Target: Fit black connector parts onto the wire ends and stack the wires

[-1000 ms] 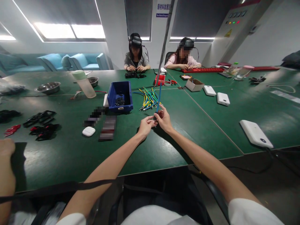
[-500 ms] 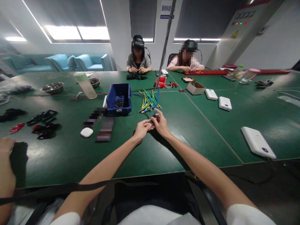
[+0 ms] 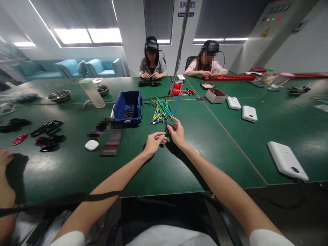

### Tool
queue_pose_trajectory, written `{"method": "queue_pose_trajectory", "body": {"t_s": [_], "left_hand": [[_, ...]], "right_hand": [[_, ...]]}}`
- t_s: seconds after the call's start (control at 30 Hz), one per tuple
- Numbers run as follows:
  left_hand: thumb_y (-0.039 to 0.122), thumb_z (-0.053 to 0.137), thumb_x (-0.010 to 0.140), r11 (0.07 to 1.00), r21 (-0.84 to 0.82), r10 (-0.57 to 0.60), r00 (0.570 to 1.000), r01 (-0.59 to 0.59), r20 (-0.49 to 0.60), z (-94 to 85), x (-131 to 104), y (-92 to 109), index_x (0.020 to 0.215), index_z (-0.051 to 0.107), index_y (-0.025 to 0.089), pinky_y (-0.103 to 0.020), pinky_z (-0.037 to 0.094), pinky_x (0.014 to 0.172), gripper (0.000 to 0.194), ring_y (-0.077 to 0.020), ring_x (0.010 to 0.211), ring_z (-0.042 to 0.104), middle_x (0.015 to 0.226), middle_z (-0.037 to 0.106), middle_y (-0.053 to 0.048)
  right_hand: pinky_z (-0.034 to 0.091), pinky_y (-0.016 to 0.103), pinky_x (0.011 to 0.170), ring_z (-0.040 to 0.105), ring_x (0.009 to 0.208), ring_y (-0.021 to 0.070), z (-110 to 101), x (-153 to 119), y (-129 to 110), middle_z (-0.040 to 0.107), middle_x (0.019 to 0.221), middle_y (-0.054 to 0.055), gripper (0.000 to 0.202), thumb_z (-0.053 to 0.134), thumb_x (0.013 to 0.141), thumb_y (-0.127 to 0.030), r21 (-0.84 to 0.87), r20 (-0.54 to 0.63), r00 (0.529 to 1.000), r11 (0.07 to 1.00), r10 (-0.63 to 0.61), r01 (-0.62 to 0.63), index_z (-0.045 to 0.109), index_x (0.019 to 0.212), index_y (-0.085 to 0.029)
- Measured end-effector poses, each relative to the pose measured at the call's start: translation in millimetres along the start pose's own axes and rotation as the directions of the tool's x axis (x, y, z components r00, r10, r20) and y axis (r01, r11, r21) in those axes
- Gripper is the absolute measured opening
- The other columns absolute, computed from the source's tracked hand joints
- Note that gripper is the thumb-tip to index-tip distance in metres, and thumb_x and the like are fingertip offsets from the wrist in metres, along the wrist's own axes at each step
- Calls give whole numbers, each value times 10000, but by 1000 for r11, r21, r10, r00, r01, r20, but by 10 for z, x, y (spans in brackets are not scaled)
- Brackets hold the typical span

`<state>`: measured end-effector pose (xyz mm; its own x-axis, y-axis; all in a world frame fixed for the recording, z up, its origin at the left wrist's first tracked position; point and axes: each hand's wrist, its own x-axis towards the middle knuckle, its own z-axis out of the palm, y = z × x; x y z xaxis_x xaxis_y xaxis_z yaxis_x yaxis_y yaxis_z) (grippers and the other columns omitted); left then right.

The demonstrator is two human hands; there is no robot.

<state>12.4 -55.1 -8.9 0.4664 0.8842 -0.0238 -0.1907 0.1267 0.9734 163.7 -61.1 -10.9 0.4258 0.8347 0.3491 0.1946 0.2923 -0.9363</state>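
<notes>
My right hand pinches a blue wire, whose free length rises up and away from the fingers. Close by on its left is my left hand, fingers pressed together; a small dark piece shows at its fingertips, too small to name. A little gap separates the two hands, low over the green table. Just beyond them lies a loose bundle of yellow, green and blue wires with metal end lugs. Left of that bundle stands a blue bin holding several small black parts.
A white earbud case, black and red parts and a bottle lie or stand leftward. White power banks and a small carton are rightward. Another person's arm enters at left; two people sit opposite.
My hands have drawn slightly apart from where they met around a small black piece. The blue wire now leans more to the right. The view has shifted a little.
</notes>
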Motion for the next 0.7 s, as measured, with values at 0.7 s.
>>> {"method": "queue_pose_trajectory", "body": {"t_s": [0.7], "left_hand": [[403, 574, 836, 948, 310, 17, 981, -78, 193, -7, -169, 119, 965, 641, 106, -270, 487, 600, 330, -147, 591, 614, 719, 663, -68]], "right_hand": [[450, 381, 825, 629, 820, 243, -1470, 989, -208, 687, 902, 64, 443, 596, 772, -261, -673, -372, 902, 733, -221, -98, 521, 1202, -179]]}}
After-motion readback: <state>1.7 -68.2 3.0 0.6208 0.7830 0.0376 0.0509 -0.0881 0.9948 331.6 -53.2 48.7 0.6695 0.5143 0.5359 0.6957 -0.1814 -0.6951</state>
